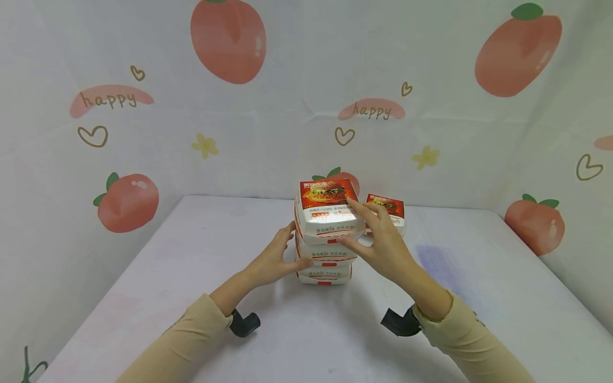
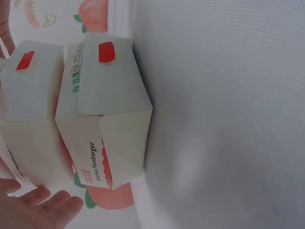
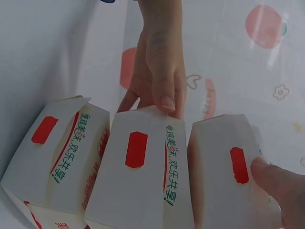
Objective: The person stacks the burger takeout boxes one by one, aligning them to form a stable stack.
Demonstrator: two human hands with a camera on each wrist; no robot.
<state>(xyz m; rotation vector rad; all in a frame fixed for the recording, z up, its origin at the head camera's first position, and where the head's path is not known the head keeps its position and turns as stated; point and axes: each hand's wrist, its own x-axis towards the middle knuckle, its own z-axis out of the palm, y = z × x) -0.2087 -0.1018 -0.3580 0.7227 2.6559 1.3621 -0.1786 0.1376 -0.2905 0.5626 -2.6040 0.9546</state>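
- Toppling is judged the main risk: three burger boxes are stacked, and a sideways push on the top box [image 1: 328,213] could be carried down through the middle box [image 1: 330,255] to the bottom box [image 1: 324,273].
- The top box is gripped at its right front corner by the right hand [image 1: 385,244], thumb pressed on the front face; if squeezed too hard, thin card could be dented.
- The middle box is met at its left front side by the thumb of the left hand [image 1: 274,261]; the fingers are partly hidden, so whether it is clamped or only steadied cannot be told. If unevenly braced, the column could be skewed.
- A fourth box [image 1: 389,207] is seated behind and right of the stack, nearer the table's far edge; it could be struck by a box falling that way.
- The stack is carried by the table [image 1: 215,229], about midway between the far corners, in from the far edge.
- The white surface is marked by a bluish patch [image 1: 438,266] toward the right edge.
- The space is enclosed by a pale backdrop [image 1: 273,127] printed with red fruit, hearts and yellow flowers.
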